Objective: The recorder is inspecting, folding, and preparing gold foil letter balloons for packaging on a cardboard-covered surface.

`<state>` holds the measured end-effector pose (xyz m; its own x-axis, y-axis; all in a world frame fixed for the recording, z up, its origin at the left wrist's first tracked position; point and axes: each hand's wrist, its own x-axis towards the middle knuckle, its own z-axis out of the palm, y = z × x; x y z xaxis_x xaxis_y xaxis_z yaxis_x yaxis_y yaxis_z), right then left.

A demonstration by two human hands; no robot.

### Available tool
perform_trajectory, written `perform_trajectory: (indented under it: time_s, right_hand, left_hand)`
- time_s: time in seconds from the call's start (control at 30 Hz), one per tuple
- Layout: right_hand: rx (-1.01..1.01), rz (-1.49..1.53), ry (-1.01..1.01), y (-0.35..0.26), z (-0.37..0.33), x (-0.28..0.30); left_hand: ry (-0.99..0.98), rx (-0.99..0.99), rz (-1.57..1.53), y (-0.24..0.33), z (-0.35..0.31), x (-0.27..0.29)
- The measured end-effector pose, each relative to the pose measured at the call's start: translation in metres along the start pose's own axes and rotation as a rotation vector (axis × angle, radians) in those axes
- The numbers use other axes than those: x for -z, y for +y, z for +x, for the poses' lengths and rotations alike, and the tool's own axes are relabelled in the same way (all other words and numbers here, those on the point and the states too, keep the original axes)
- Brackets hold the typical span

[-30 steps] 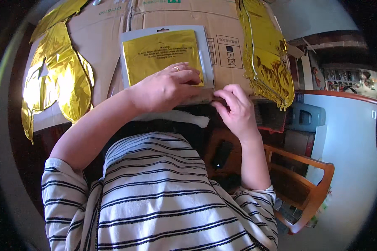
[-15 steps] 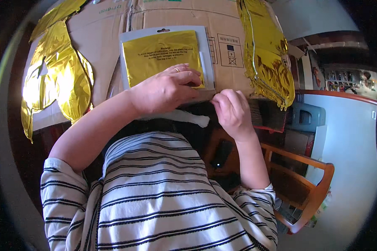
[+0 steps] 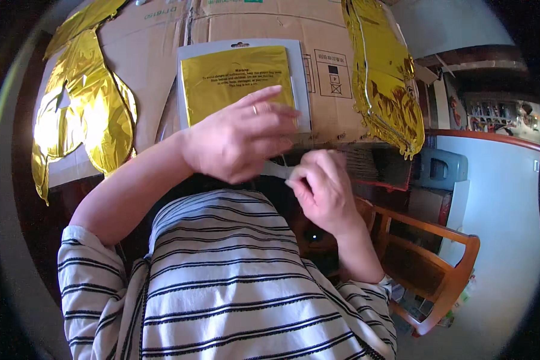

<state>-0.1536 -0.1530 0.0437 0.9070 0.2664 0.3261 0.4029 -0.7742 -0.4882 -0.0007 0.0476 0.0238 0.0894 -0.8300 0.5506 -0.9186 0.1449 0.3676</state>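
Note:
A flat package (image 3: 240, 66), gold foil on a grey backing card with a hang hole, lies on the cardboard in front of me. My left hand (image 3: 240, 141) hovers over its lower edge, slightly blurred, fingers stretched and spread, a ring on one. To its right, my right hand (image 3: 325, 189) is closed in a pinch just off the cardboard's near edge. A thin whitish sliver shows by its fingertips; what it grips is too small to make out.
Flattened cardboard (image 3: 252, 30) covers the table. Crumpled gold foil pieces lie at its left (image 3: 87, 102) and right (image 3: 387, 84). A wooden chair (image 3: 429, 258) stands right of me, and a blue-grey plastic stool (image 3: 441, 168) stands beyond it.
My right hand has moved down and left, away from the cardboard edge. My left hand has lifted off the package's lower corner and its fingers have spread. The package has shifted very slightly right.

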Motion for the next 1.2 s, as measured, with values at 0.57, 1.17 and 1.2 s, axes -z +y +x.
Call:
perform_trajectory:
  time_s: [0.57,1.17,1.2]
  right_hand:
    - [-0.178,0.266,-0.206,0.016,0.034,0.016]
    - [0.286,-0.434,-0.109,0.055,0.025,-0.002]
    - [0.314,-0.434,-0.082,0.058,0.025,-0.005]
  left_hand:
    - [-0.301,0.796,-0.116,0.105,-0.110,0.078]
    - [0.014,0.456,0.482,0.085,-0.087,0.044]
    - [0.054,0.412,0.491,0.073,-0.089,0.035]
